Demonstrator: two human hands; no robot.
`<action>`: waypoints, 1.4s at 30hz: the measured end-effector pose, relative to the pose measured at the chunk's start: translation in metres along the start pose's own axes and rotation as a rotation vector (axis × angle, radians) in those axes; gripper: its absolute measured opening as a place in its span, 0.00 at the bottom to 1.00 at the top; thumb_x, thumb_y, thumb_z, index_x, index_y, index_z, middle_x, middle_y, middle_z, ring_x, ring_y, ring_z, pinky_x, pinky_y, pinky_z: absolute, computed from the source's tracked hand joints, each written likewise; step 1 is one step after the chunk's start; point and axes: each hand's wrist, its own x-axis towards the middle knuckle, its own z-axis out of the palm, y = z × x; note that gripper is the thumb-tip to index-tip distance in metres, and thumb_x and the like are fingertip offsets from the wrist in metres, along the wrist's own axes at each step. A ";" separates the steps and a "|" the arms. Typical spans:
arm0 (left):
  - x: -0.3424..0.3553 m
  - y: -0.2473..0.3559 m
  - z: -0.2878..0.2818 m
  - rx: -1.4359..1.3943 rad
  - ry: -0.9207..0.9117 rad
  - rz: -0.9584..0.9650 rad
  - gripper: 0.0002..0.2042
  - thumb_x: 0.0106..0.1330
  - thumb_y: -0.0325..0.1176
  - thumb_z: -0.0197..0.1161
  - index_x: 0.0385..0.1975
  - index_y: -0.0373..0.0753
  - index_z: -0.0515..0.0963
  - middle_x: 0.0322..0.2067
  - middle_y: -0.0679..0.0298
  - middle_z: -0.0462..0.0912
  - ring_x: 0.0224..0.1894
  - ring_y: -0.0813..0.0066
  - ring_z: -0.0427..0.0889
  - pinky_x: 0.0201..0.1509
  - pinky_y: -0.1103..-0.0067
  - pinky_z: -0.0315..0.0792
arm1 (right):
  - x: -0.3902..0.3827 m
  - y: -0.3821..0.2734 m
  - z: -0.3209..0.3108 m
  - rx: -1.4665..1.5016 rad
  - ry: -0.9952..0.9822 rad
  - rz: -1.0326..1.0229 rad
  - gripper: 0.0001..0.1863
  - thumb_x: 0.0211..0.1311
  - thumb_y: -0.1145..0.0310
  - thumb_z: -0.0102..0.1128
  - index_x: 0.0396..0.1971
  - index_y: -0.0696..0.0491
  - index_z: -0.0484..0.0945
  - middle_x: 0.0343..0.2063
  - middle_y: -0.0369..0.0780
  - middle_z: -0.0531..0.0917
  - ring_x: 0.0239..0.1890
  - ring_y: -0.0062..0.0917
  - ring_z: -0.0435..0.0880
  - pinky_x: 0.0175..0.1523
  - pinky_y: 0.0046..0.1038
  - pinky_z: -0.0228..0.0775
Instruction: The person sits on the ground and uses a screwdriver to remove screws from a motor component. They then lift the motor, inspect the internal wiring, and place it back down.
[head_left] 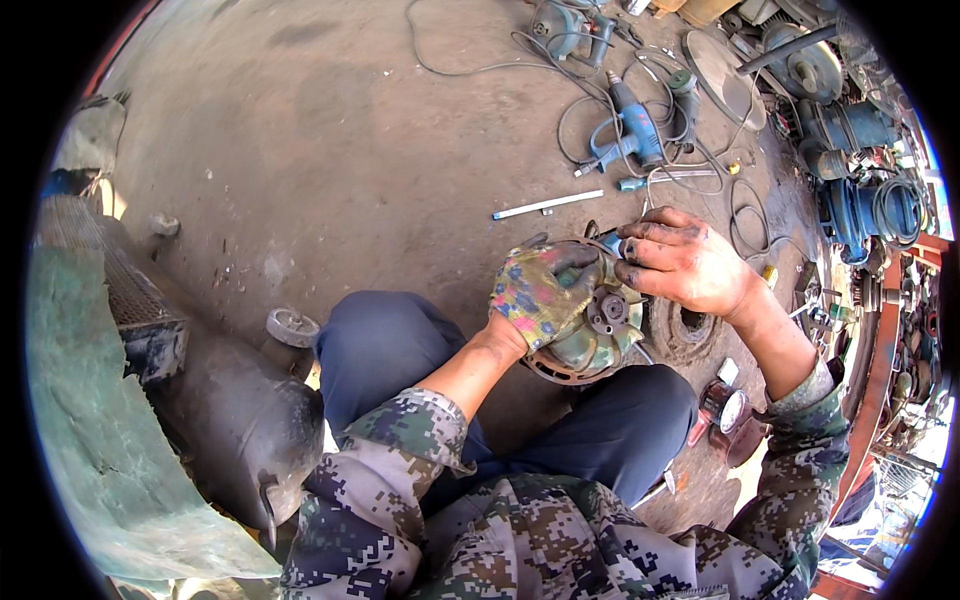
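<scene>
Left hand (545, 288): clasps round finned part (590, 342), mid-frame.
Right hand (690, 262): fingers blue piece (609, 242) (grip unclear from here).
Finned part: best braced steady.

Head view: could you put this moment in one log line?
left hand: gloved, gripping round finned part | right hand: bare, pinching blue piece | floor: blue power tool

rough metal flange (560, 375), cloth glove (525, 298)
</scene>
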 end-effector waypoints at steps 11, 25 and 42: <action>0.000 -0.005 0.002 -0.005 -0.077 -0.027 0.15 0.67 0.37 0.72 0.52 0.44 0.88 0.50 0.60 0.91 0.52 0.62 0.89 0.64 0.69 0.78 | -0.012 -0.028 -0.001 0.164 -0.114 0.372 0.18 0.55 0.72 0.63 0.48 0.50 0.84 0.32 0.37 0.78 0.39 0.37 0.82 0.49 0.43 0.77; 0.001 -0.008 0.007 -0.017 -0.024 0.048 0.14 0.70 0.38 0.68 0.53 0.44 0.87 0.50 0.62 0.91 0.53 0.59 0.88 0.64 0.67 0.77 | -0.003 -0.144 -0.020 0.309 -0.150 0.497 0.25 0.58 0.72 0.67 0.58 0.54 0.83 0.32 0.42 0.76 0.38 0.39 0.82 0.40 0.40 0.76; -0.006 0.004 0.005 -0.054 -0.225 0.025 0.15 0.67 0.38 0.71 0.52 0.44 0.89 0.52 0.59 0.91 0.55 0.58 0.88 0.64 0.66 0.80 | -0.002 -0.026 0.034 0.887 0.199 1.146 0.20 0.65 0.80 0.54 0.54 0.56 0.87 0.46 0.50 0.89 0.53 0.47 0.85 0.67 0.40 0.74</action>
